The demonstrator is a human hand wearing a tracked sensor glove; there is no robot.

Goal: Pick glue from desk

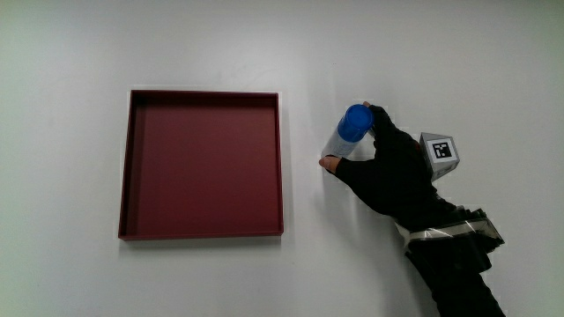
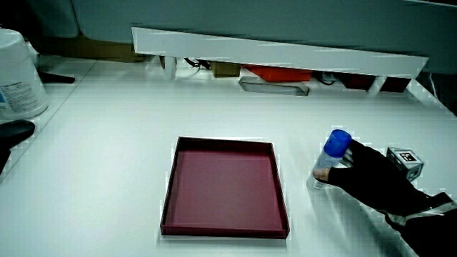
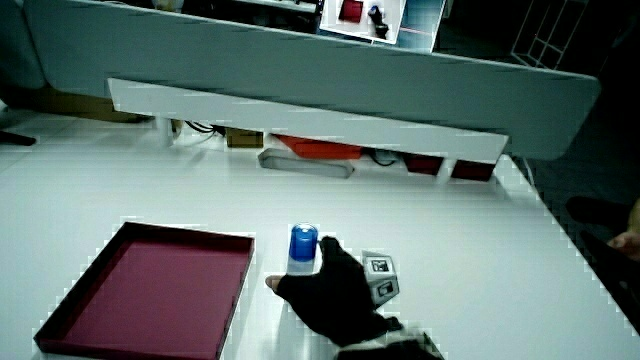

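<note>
A glue stick with a blue cap [image 1: 351, 129] and a pale body stands on the white table beside the dark red tray [image 1: 202, 231]. The gloved hand [image 1: 381, 167] is wrapped around its body, thumb on one side and fingers on the other. The patterned cube [image 1: 441, 153] sits on the back of the hand. In both side views the glue stick [image 2: 334, 148] [image 3: 303, 245] stands upright with the hand [image 2: 371, 180] [image 3: 330, 293] closed on it, and its base looks to be still on the table.
The shallow red tray [image 2: 278, 187] [image 3: 225, 316] holds nothing. A low partition [image 2: 285, 51] with small items under it runs along the table's edge farthest from the person. A white container [image 2: 18, 75] stands near a table corner.
</note>
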